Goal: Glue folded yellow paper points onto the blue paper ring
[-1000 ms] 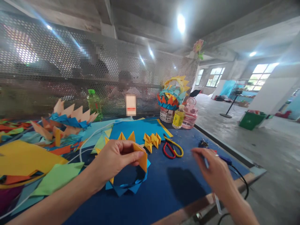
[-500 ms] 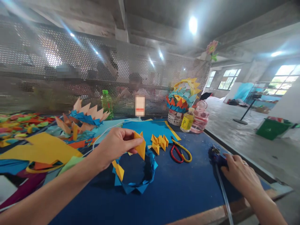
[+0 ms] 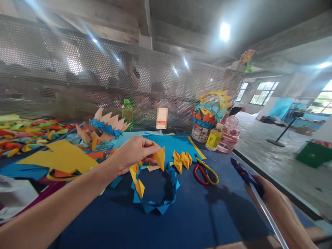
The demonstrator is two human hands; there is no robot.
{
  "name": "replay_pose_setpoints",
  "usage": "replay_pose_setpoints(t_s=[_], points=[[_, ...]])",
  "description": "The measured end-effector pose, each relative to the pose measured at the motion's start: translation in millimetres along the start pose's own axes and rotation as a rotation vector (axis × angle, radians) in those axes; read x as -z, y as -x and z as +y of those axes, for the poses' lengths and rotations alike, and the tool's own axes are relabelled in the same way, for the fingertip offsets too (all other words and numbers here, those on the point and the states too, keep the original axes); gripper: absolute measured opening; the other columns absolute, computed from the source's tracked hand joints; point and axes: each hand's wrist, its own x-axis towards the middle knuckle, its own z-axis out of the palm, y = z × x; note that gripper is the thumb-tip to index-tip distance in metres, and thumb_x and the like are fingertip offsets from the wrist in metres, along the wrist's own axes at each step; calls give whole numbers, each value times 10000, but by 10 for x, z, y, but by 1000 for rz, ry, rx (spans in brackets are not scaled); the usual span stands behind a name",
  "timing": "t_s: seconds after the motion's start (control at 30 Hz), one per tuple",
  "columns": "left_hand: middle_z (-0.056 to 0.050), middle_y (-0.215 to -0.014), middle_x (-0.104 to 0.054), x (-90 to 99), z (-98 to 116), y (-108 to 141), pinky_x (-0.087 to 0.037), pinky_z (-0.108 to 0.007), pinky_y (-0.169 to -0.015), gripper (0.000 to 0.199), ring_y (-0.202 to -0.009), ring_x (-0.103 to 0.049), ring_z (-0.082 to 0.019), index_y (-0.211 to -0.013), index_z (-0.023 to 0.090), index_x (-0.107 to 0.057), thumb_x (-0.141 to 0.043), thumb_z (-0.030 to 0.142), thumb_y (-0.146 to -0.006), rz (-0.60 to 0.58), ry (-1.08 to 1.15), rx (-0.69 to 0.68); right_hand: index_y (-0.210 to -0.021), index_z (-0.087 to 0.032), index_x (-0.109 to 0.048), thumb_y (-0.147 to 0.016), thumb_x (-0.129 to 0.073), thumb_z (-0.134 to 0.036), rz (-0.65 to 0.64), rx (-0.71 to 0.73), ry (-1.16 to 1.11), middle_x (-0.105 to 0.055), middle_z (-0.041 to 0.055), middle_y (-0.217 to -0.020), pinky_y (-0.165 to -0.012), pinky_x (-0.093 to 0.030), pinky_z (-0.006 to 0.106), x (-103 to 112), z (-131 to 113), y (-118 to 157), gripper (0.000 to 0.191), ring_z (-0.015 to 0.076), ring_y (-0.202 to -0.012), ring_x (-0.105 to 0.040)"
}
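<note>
Left hand [image 3: 136,152] pinches a folded yellow paper piece [image 3: 160,158]; right hand [image 3: 276,200] grips a glue gun [image 3: 245,174], best moved gently

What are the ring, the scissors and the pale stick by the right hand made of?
Ring: apparently matte paper, judging by its crisp folds and sharp points. Scissors: smooth, bright handles, probably plastic or plastic-coated; the blades show too little to judge. Stick: perhaps translucent plastic or glue, as it looks pale and shiny.
</note>
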Motion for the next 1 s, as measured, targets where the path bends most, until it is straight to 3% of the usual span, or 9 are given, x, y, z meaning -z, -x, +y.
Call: replay_pose_setpoints(t_s=[0.1,0.17,0.27,0.4,0.6,1.0], points=[[-29,-648,-731,10,-18,-18,-590,-272,-685,244,-628,-690,-152,-691,163,-746,-778,405,-682,12,-13,-15,-993,-246,-662,-820,-568,-472,-21,52,-223,-674,95,-1022,-669,-536,296,-11,-538,108,300,235,-811,-686],[-36,-657,-738,13,-39,-26,-590,-272,-660,254,-623,-689,-158,-691,163,-753,-785,414,-679,11,-26,-21,-965,-243,-660,-818,-589,-467,26,98,-422,-676,62,-1006,-717,-536,270,-35,-942,229,278,207,-797,-675],[-49,-694,-759,12,-74,-34,-586,-260,-651,262,-643,-700,-162,-711,158,-766,-789,417,-679,0,-28,-23,-985,-252,-653,-849,-567,-358,-4,129,-689,-695,38,-1001,-789,-532,263,-73,-1487,442,193,213,-871,-683],[-52,-724,-777,-2,-108,-45,-578,-233,-637,216,-636,-709,-148,-703,160,-770,-762,375,-712,-8,-32,-19,-919,-254,-638,-882,-527,-277,-81,185,-779,-670,27,-912,-736,-499,231,-140,-1908,630,119,184,-802,-660],[-14,-645,-748,-45,-99,-25,-570,-212,-612,190,-591,-690,-126,-624,175,-745,-711,296,-767,10,-54,-32,-854,-229,-584,-901,-487,-211,-225,153,-759,-592,-6,-861,-694,-432,194,-259,-2013,661,109,122,-728,-603],[11,-595,-713,-63,-128,-64,-561,-196,-588,249,-558,-673,-108,-582,165,-717,-668,236,-816,7,-115,-24,-924,-221,-549,-949,-454,-181,-263,259,-824,-532,-10,-850,-709,-417,216,-320,-2008,668,106,123,-742,-575]])
